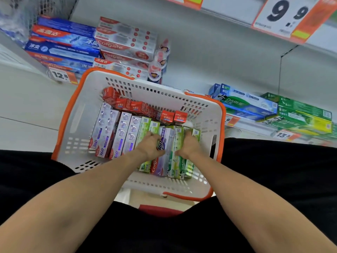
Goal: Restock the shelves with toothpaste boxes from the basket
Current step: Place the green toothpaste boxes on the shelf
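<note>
Both hands reach into the basket (76, 114): left hand (150, 146) and right hand (188, 146) clasp a bundle of boxes (172, 143) at its right side. Lifted together, the middle boxes could slip out.

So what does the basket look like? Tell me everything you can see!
The basket is white, plastic by the look of it, with an orange rim and orange handles folded down along its edges. Its walls have rows of small slots. It sits upright in front of the person, close to the shelves. Inside are toothpaste boxes: purple-and-white ones on the left, green ones in the middle, small red ones at the back. The left hand and right hand reach into it and grip boxes in the middle.
</note>
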{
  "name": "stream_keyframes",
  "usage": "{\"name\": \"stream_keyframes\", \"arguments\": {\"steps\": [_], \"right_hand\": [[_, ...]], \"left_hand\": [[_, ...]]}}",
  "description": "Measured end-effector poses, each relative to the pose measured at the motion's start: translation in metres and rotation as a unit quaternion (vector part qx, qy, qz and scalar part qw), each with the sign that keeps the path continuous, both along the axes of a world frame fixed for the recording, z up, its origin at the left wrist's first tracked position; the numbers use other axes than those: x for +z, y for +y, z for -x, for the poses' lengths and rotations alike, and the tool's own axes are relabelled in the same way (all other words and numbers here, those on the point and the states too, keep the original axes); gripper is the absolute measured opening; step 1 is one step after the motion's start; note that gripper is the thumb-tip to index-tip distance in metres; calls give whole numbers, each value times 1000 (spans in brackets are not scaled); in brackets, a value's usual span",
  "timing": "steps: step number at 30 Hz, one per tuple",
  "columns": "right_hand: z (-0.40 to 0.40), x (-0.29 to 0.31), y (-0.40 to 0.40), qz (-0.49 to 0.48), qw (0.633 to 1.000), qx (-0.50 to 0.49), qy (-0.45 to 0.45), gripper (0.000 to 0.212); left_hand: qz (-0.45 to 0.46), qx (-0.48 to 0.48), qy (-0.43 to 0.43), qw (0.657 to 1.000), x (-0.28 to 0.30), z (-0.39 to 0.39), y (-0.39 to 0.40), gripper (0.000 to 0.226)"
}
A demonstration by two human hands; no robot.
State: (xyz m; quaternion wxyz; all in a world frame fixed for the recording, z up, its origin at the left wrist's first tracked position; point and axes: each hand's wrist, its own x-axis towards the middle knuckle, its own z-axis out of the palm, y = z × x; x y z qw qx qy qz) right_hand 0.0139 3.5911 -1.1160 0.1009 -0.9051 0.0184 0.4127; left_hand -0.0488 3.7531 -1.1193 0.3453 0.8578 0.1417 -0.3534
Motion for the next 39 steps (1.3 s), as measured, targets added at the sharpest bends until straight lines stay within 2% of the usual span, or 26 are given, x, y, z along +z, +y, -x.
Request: {"name": "stream_keyframes", "arguments": {"steps": [2, 4, 7, 11, 13, 15, 17, 21, 25, 27, 28, 30, 32, 34, 35, 37, 39], "right_hand": [[2, 2, 4, 34, 999, 19, 31, 103], [11, 1, 8, 37, 999, 21, 22, 112], [29, -4, 7, 1, 999, 13, -39, 115], [37, -8, 1, -56, 996, -22, -63, 110], [32, -6, -3, -95, 991, -82, -34, 108], [21, 0, -7, -149, 971, -188, 10, 113], [9, 6, -10, -202, 940, -272, 48, 123], [2, 13, -3, -188, 943, -257, 101, 136], [4, 12, -4, -152, 955, -232, 106, 119], [-4, 12, -11, -142, 960, -213, 111, 100], [-9, 16, -13, -138, 961, -207, 118, 89], [-17, 20, -19, -137, 960, -202, 135, 80], [-22, 23, -22, -129, 964, -190, 133, 72], [-24, 23, -23, -120, 970, -169, 128, 62], [-24, 23, -24, -115, 973, -157, 128, 62], [-25, 23, -24, -94, 978, -133, 127, 71], [-27, 26, -26, -77, 981, -131, 119, 76]], "left_hand": [[1, -2, 6, 1000, 0, -2, 0, 73], [1, -4, 5, 1000, 0, 0, -1, 70], [6, 17, 3, 1000, 0, 3, -3, 61], [-23, 71, -16, 997, -2, 4, 0, 53], [-83, 78, -27, 993, 0, 5, 6, 57], [-141, 64, -23, 988, 2, 7, 11, 62], [-138, 65, -3, 988, 3, 8, 11, 67], [-117, 65, 6, 991, 3, 7, 2, 69], [-121, 87, 31, 988, 0, 5, 0, 58], [-116, 127, 36, 984, -5, 1, 1, 29], [-111, 144, 35, 983, -6, 1, 1, 27], [-102, 153, 48, 982, -2, -4, 0, 53], [-95, 174, 47, 979, -3, -4, -1, 51], [-100, 180, 62, 977, -4, -3, -1, 22], [-96, 181, 59, 977, -3, -3, 0, 17], [-64, 197, 72, 976, -6, -3, -1, 50], [-26, 208, 71, 975, -3, -2, -5, 50]]}}
